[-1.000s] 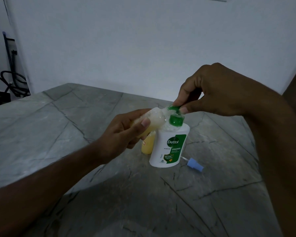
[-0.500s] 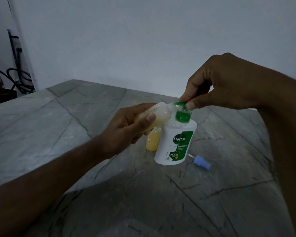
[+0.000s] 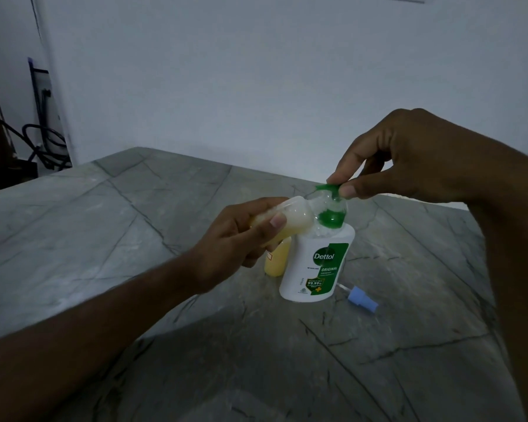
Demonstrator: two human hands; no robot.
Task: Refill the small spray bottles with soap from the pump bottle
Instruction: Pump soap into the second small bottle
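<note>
the white pump bottle stands upright on the grey veined surface, its green-and-white label facing the camera. the right hand comes in from above and to the right, and its thumb and forefinger pinch the green pump head at the top of the bottle; the other fingers of that hand are curled loosely above. below the pump head a green collar sits on the neck of the bottle.

the left hand grips 1 small spray bottle, thumb across its near side and the fingers wrapped behind it. this bottle is tilted almost sideways, with its open mouth pointing right and lying just beside the pump's neck, under the pump head; whether the mouth touches the nozzle cannot be told. the bottle is translucent, cloudy white near the mouth and yellowish along its lower side.

a 2nd small bottle, filled with yellow liquid, stands upright on the surface just behind and left of the pump bottle, partly hidden by the left hand. a blue spray cap with a thin white tube lies on its side on the surface to the right of the pump bottle's base, near it but apart.

behind the surface rises a plain pale wall, and dark cables hang in the far left corner.
</note>
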